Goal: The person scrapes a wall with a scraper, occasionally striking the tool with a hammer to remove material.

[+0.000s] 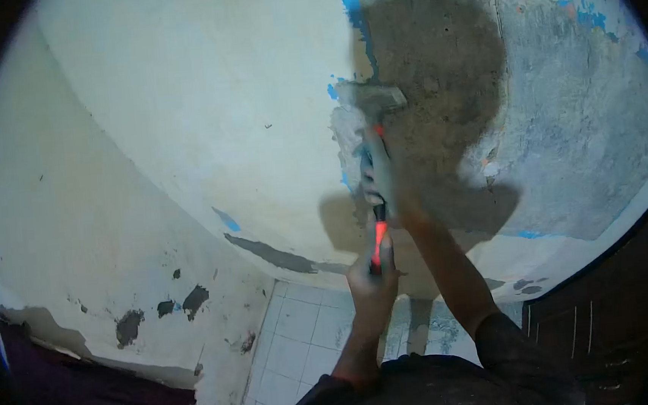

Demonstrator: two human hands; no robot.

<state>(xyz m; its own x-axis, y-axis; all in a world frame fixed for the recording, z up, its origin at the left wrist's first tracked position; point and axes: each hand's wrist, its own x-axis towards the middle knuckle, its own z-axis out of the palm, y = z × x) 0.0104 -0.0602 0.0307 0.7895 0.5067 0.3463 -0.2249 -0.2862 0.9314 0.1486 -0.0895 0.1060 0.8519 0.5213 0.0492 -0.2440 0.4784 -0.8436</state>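
Both of my hands grip a long-handled scraper with a red and black handle, one above the other. My right hand is wrapped round the upper handle, just below the wide grey head, which is smeared by motion. Lower down, my left hand closes on the handle's end. The head lies over the wall at the border between cream paint and a stripped grey patch. Ragged blue paint shows along that border. My shadow covers much of the bare patch.
White floor tiles show below. The left wall has dark chipped spots. Dark purple cloth is at lower left. A dark brown piece of furniture stands at lower right, close to the wall.
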